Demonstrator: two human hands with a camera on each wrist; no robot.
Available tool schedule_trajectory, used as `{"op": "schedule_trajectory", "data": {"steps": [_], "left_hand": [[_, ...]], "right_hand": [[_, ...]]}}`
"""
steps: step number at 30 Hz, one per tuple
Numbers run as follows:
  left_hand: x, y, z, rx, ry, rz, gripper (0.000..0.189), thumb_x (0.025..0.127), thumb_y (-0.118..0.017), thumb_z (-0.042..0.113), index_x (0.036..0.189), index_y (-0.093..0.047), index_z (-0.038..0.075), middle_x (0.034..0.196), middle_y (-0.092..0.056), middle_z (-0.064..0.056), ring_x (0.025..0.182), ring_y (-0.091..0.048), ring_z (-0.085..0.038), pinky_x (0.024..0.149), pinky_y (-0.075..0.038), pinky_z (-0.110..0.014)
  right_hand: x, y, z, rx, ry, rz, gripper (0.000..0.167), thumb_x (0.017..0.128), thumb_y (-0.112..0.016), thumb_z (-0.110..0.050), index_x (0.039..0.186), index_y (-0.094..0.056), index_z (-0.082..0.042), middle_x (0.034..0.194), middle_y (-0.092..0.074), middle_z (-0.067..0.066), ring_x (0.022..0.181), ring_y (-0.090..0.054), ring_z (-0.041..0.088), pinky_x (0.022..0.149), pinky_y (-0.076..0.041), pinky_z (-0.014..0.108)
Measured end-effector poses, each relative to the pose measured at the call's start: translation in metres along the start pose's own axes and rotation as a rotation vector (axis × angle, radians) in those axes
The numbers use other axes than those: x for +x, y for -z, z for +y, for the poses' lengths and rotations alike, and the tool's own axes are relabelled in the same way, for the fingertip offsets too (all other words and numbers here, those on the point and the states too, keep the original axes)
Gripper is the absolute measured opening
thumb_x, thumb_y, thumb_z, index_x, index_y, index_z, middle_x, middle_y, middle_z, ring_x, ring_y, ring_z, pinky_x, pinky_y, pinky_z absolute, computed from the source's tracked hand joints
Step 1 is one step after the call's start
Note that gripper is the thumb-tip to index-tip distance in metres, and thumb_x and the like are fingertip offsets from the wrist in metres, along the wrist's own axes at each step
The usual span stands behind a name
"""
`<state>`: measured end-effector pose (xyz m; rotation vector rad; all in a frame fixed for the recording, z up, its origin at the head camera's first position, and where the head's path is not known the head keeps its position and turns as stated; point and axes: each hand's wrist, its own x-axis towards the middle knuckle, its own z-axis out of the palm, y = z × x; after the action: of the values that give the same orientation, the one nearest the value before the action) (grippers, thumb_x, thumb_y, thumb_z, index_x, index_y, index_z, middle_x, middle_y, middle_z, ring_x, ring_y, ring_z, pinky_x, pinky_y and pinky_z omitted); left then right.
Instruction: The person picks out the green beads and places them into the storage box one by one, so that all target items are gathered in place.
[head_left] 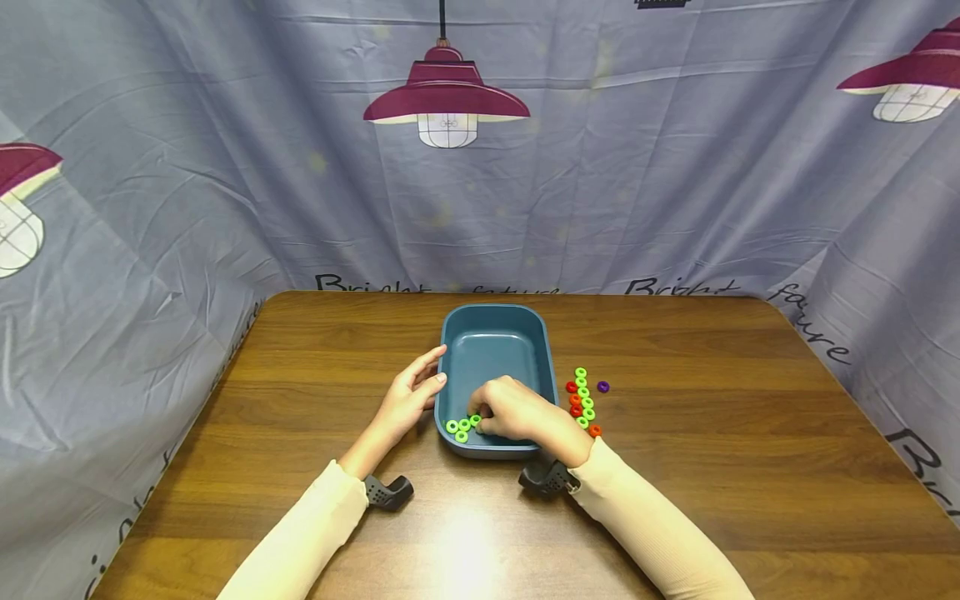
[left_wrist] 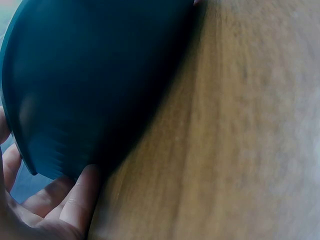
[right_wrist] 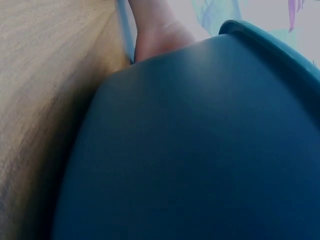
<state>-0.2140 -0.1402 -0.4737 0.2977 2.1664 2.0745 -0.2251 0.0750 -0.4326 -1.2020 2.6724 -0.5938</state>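
Hands at work, seen from my remote station: the left hand, fingers loosely extended, touches the side of the blue tray without gripping it; the right hand curls finger and thumb about a green ring in the tray's near left corner. I'd judge a low, gentle release best — steadying the wall, nudging no neighbouring rings.
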Motion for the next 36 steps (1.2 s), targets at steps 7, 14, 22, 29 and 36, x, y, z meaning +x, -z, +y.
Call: {"op": "schedule_trajectory", "data": {"steps": [7,14,22,29,36], "left_hand": [[0.001,0.000,-0.002,0.013,0.007,0.007,0.053,0.105,-0.051,0.012,0.156,-0.039,0.009,0.151,-0.048,-0.029,0.132,-0.055,-0.044,0.093,-0.061,-0.041],[0.002,0.000,-0.003,0.017,0.012,0.010,0.053,0.105,-0.051,0.012,0.156,-0.039,0.009,0.152,-0.047,-0.029,0.133,-0.055,-0.045,0.093,-0.061,-0.041],[0.001,0.000,-0.002,0.014,0.008,0.006,0.053,0.105,-0.051,0.012,0.156,-0.039,0.009,0.153,-0.046,-0.028,0.133,-0.054,-0.045,0.094,-0.060,-0.044],[0.001,0.000,-0.002,0.018,0.010,0.006,0.053,0.105,-0.051,0.012,0.157,-0.038,0.008,0.153,-0.046,-0.029,0.132,-0.055,-0.045,0.092,-0.061,-0.039],[0.001,0.000,-0.001,0.011,0.010,0.005,0.053,0.105,-0.051,0.012,0.157,-0.039,0.009,0.153,-0.046,-0.028,0.133,-0.055,-0.045,0.094,-0.061,-0.043]], "right_hand": [[0.000,-0.001,-0.001,0.027,0.019,-0.036,0.013,0.076,-0.082,-0.008,0.088,-0.078,-0.010,0.067,-0.065,-0.006,0.064,-0.053,0.002,0.061,-0.046,0.018],[0.000,-0.001,-0.001,0.028,0.022,-0.038,0.014,0.077,-0.083,-0.011,0.090,-0.078,-0.010,0.070,-0.067,-0.005,0.066,-0.055,0.002,0.064,-0.048,0.018],[-0.001,0.001,0.000,0.024,0.013,-0.024,0.017,0.078,-0.083,-0.011,0.093,-0.079,-0.007,0.069,-0.068,-0.005,0.067,-0.058,0.002,0.066,-0.050,0.019],[-0.001,0.001,0.001,0.027,0.015,-0.013,0.017,0.079,-0.083,-0.014,0.093,-0.078,-0.007,0.070,-0.068,-0.005,0.068,-0.058,0.003,0.066,-0.051,0.021],[-0.003,0.012,0.005,0.039,0.025,0.082,0.016,0.085,-0.079,-0.017,0.097,-0.078,-0.006,0.074,-0.069,-0.004,0.068,-0.056,0.002,0.065,-0.048,0.017]]}}
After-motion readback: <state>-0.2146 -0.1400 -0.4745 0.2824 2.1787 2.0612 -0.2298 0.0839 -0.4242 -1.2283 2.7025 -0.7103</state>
